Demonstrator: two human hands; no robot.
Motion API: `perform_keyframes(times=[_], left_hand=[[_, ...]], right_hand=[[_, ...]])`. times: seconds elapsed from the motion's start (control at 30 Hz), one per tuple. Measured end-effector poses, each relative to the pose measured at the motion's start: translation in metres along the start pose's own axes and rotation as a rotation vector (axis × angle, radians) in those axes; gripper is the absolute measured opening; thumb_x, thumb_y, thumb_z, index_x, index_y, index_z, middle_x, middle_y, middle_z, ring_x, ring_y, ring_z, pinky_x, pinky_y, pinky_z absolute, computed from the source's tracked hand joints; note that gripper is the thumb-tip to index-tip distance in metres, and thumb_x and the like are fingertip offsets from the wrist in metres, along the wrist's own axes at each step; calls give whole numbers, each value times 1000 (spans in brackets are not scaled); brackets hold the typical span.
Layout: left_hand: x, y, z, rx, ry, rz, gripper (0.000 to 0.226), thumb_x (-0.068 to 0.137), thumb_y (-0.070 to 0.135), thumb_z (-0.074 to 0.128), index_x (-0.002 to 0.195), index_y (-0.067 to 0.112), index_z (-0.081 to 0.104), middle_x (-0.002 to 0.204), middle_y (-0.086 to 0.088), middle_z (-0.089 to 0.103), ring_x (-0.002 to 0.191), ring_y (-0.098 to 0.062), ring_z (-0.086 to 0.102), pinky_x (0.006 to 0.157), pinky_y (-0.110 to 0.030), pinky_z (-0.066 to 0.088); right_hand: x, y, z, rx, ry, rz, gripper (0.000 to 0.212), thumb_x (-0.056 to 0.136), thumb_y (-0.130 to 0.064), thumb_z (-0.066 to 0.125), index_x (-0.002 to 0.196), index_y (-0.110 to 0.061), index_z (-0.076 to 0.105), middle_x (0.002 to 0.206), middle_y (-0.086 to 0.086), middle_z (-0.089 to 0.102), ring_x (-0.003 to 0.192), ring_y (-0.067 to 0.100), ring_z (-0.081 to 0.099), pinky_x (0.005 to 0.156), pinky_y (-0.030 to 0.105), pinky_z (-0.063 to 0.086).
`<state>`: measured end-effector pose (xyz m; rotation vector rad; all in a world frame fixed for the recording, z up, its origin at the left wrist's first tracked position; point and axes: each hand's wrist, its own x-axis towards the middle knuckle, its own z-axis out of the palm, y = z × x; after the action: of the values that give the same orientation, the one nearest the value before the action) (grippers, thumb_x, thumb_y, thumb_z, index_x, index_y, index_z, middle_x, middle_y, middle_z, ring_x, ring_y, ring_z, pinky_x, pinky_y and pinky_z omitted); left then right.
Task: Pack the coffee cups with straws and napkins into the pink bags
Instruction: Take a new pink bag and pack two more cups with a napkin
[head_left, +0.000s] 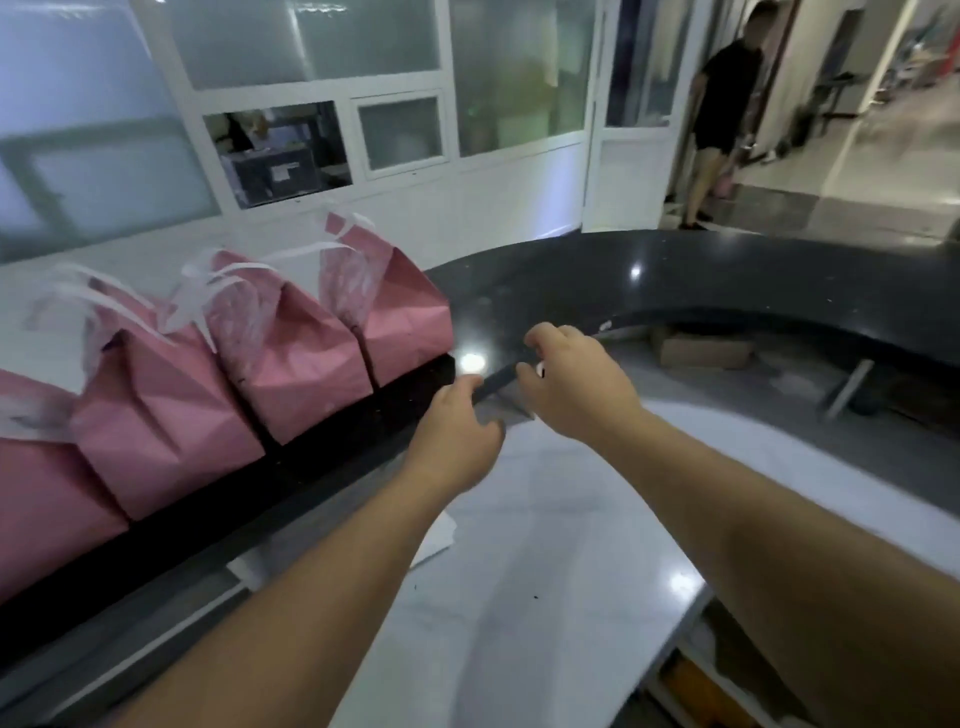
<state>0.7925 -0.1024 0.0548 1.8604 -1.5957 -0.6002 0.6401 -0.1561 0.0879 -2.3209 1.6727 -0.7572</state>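
Observation:
Several pink paper bags with white ribbon handles stand in a row on the black raised counter (727, 280), the rightmost bag (400, 322) nearest my hands and another (301, 374) beside it. Their tops are folded over and clear plastic shows at the openings. Just right of the row, my left hand (457, 431) and my right hand (571, 384) pinch the two ends of a thin dark stick that looks like a straw (501, 381). A blurred grey piece (511, 410) hangs under it. No coffee cups are visible.
A white lower worktop (545, 545) lies under my forearms, with a white sheet (439, 538) at its left edge. A cardboard box (706, 348) sits below the curved counter. A person (722, 104) stands in the doorway at the far right.

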Motion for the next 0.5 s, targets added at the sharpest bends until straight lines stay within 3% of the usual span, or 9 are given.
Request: perform_keyframes(times=[0.13,0.23,0.5], left_hand=[[-32,15,40,31,-111,114,60,95,30,60,152,31,42,154,5,45,123,-21,57,87,-35,53],[-56,42,72,61,-183,214,62,99,31,60,156,31,38,161,3,41,135,-22,53,98,-36,49],[-138,132,166,133,-361,517,65,99,37,64,156,33,36,162,4,40,140,-21,50,103,-36,49]], right_hand=[[-70,31,-10,-84,63,149,35,96,-40,50,126,-23,55,121,1,61,108,27,56,85,44,52],[-122,59,-26,-143,127,280,41,96,-44,51,133,-25,53,127,0,61,111,25,57,89,46,53],[-269,135,-94,-239,270,613,47,96,-46,49,139,-25,47,132,1,58,113,26,53,87,44,50]])
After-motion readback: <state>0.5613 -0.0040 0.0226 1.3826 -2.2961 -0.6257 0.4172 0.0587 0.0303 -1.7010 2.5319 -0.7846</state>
